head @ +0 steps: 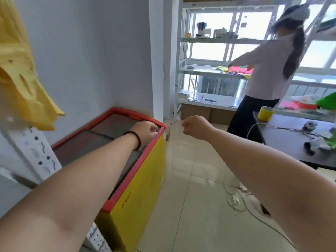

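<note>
A yellow chest freezer (141,190) with a red rim and dark sliding glass lids stands against the left wall. My left hand (146,131), with a dark bead bracelet on the wrist, reaches over the freezer's far right corner, fingers curled down onto a small dark thing at the rim; what that thing is I cannot make out. My right hand (195,129) hovers in the air to the right of the freezer, above the tiled floor, fingers loosely curled and holding nothing.
A person (267,70) in a white top stands at white metal shelves (205,71) with coloured paper. A dark table (291,142) at right carries yellow tape (265,113) and cables. Wires lie on the floor (236,199). Yellow fabric (21,70) hangs at upper left.
</note>
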